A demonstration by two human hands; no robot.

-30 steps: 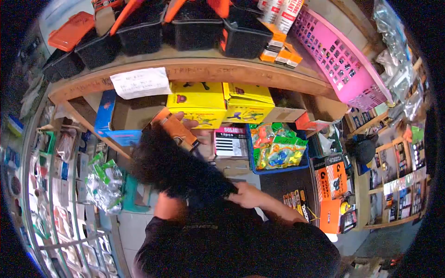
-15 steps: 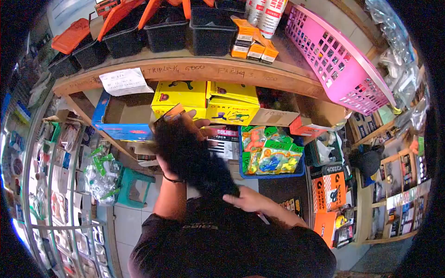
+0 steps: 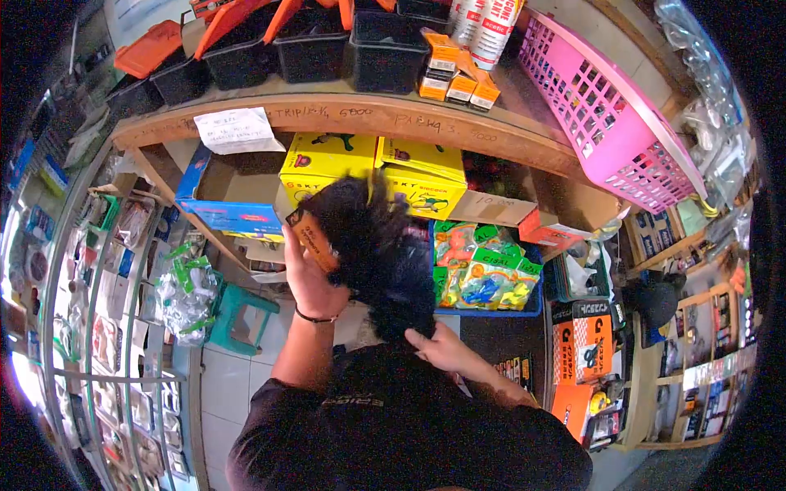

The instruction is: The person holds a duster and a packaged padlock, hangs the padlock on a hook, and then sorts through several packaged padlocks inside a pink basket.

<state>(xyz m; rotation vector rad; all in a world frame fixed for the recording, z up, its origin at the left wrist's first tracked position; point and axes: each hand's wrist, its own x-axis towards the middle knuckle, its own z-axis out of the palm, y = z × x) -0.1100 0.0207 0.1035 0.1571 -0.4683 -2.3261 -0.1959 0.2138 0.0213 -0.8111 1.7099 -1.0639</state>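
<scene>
My left hand [image 3: 311, 278], with a dark band at the wrist, holds a small orange-brown box [image 3: 314, 242] with dark lettering, tilted, in front of the yellow boxes. A black, fluffy duster [image 3: 360, 221] lies against the box's right side and hides part of my left fingers. Lower right, my right hand [image 3: 440, 347] is closed round the duster's lower end. Behind them, yellow cartons [image 3: 332, 159] sit under the wooden shelf edge [image 3: 344, 119].
Black bins [image 3: 311, 59], small orange boxes [image 3: 458, 78] and a pink basket [image 3: 618, 123] stand on the shelf. Below are a blue open box [image 3: 233, 214], a blue tray of bagged items [image 3: 489, 274], a green stool [image 3: 237, 323] and orange boxes [image 3: 583, 348]. Glass shelving [image 3: 106, 327] lines the left.
The view has shifted slightly. The duster has swung right and up from over my left hand, showing the orange-brown box more fully. My left hand is a little lower.
</scene>
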